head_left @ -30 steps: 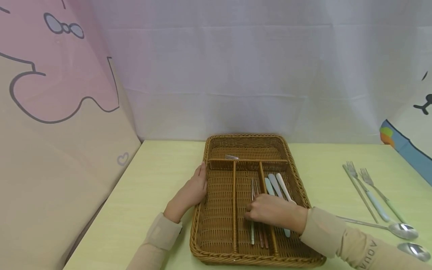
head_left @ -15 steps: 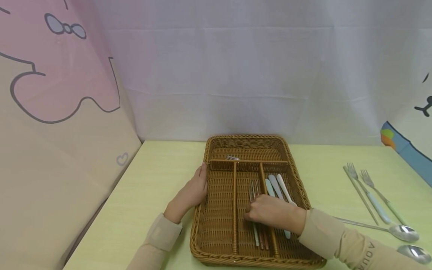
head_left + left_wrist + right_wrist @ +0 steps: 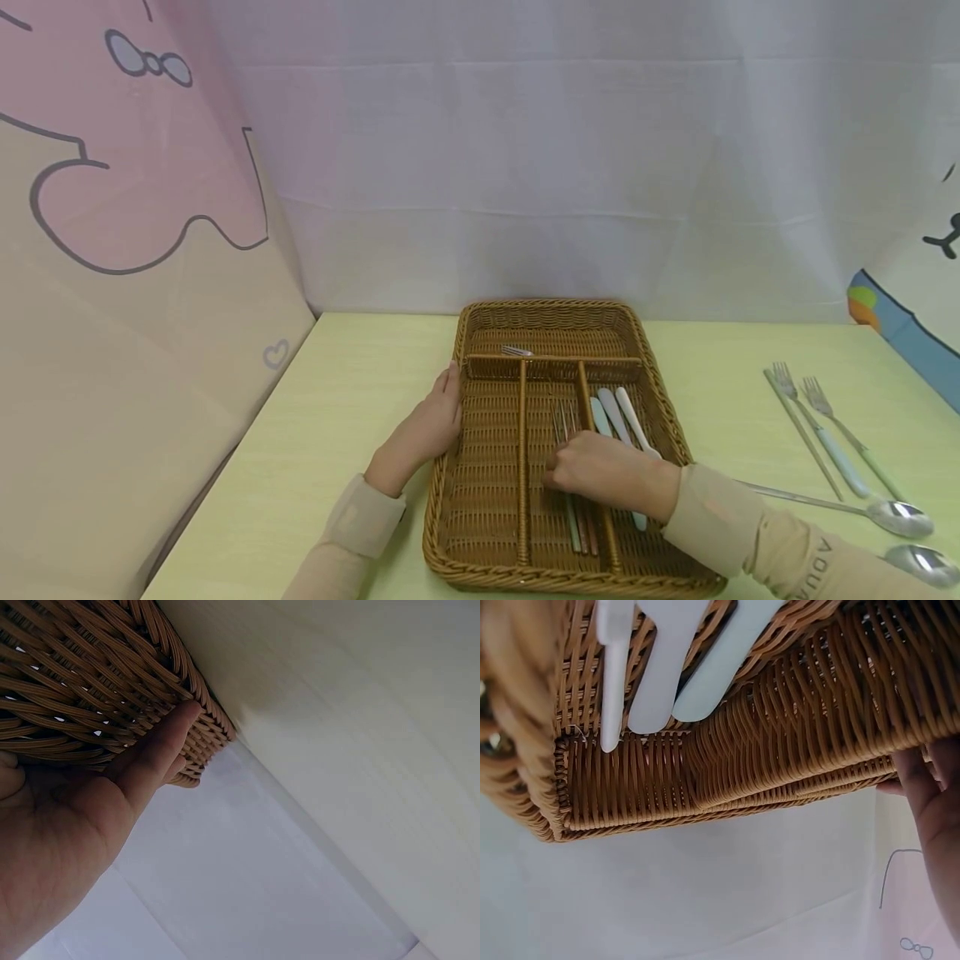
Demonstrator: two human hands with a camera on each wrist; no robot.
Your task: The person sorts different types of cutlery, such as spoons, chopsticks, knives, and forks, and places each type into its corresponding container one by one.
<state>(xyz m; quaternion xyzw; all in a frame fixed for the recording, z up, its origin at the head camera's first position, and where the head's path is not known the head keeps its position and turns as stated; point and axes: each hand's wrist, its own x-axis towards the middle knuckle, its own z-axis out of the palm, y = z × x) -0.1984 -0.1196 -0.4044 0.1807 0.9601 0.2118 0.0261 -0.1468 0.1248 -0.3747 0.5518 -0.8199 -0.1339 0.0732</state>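
Observation:
A brown wicker cutlery basket (image 3: 522,467) with dividers stands on the table. My left hand (image 3: 425,423) rests along its left outer side, fingers straight against the weave; the left wrist view shows this hand (image 3: 97,810) too. My right hand (image 3: 600,473) reaches into the middle compartment, its curled fingers holding thin metal-tipped chopsticks (image 3: 582,533) with green and brownish ends. Its fingertips are hidden in the head view. In the right wrist view the hand (image 3: 937,817) reaches behind a divider. White, grey and mint handles (image 3: 613,412) lie in the right compartment.
Fork tines (image 3: 516,351) show in the back compartment. Right of the basket lie a green-ended chopstick (image 3: 806,437), a blue-handled fork (image 3: 840,458), a green-handled fork (image 3: 862,446) and two spoons (image 3: 900,518). A pale curtain (image 3: 480,183) hangs behind the table.
The green chopstick ends under my right hand have shifted slightly right, closer to the brownish ones. Both hands stay in nearly the same place.

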